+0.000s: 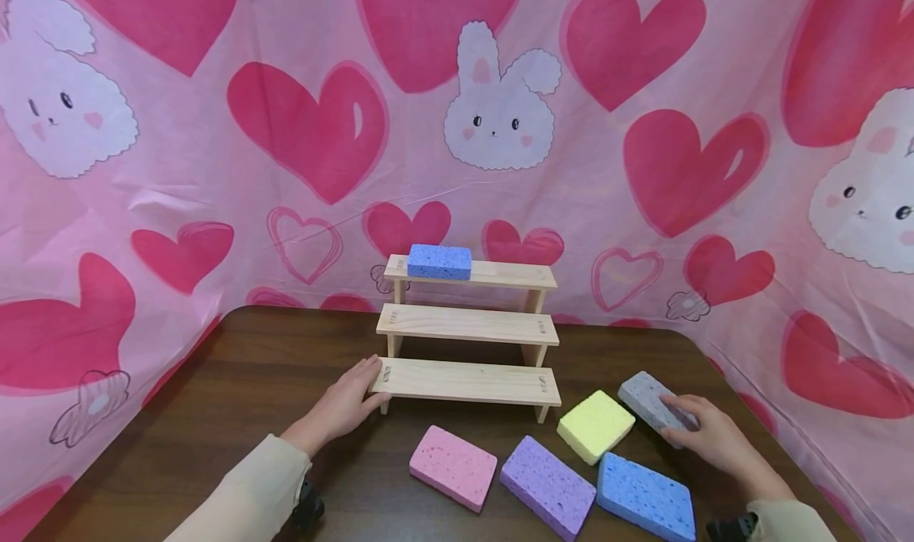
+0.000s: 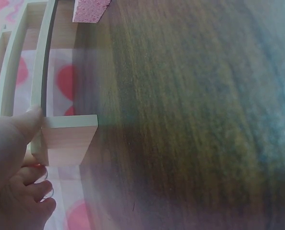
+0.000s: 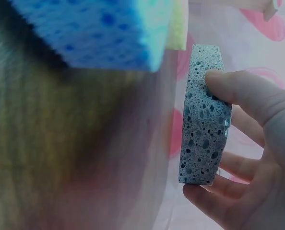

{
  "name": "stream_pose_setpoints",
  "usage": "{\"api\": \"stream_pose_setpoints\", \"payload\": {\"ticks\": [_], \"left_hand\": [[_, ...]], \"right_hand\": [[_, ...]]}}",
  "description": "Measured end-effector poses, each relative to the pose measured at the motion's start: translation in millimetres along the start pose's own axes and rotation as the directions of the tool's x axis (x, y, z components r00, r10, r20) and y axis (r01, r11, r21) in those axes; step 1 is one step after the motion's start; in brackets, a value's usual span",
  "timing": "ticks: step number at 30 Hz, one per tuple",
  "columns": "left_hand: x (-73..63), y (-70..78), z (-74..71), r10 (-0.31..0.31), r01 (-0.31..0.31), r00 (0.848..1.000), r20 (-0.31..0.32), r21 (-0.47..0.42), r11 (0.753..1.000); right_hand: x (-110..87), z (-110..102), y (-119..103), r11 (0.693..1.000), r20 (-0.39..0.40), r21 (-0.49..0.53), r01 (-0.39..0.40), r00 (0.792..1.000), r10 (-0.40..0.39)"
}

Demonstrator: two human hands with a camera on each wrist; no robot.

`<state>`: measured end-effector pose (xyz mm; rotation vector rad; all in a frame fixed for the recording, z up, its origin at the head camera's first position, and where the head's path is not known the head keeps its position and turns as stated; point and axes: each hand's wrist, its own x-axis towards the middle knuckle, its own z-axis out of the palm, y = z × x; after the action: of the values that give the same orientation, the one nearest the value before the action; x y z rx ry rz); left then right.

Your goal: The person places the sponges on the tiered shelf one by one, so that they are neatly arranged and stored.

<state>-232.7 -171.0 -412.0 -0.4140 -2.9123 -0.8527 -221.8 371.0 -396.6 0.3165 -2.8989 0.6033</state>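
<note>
A three-tier wooden step shelf (image 1: 467, 380) stands on the table, a blue sponge (image 1: 439, 262) on its top tier. At the left end of the lowest tier, my left hand (image 1: 347, 397) grips the board; the left wrist view has its thumb (image 2: 29, 122) against the board edge. My right hand (image 1: 703, 433) holds a grey sponge (image 1: 651, 399) at the table's right side, thumb on one face and fingers behind, as the right wrist view shows. Just left of it lies a yellow sponge (image 1: 596, 426). Nearer are another blue sponge (image 1: 646, 497), a purple sponge (image 1: 548, 486) and a pink sponge (image 1: 453, 467).
The dark wooden table (image 1: 286, 367) has rounded far corners. A pink cloth (image 1: 500, 193) printed with hearts and rabbits hangs behind it and along both sides. Both wrists carry a black strap device, seen below the sleeves (image 1: 257, 478).
</note>
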Motion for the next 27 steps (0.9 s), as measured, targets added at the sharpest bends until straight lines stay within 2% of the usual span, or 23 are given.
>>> {"api": "stream_pose_setpoints", "payload": {"ticks": [16, 27], "left_hand": [[0.8, 0.7, -0.3, -0.001, 0.001, 1.0, 0.0, 0.0, 1.0], [-0.1, 2.7, -2.6, 0.005, -0.005, 1.0, 0.001, 0.0, 1.0]], "right_hand": [[11.3, -20, -23, 0.999, 0.031, 0.022, -0.043, 0.999, 0.042], [19.6, -25, -30, 0.999, -0.008, 0.033, 0.014, 1.0, -0.014]]}}
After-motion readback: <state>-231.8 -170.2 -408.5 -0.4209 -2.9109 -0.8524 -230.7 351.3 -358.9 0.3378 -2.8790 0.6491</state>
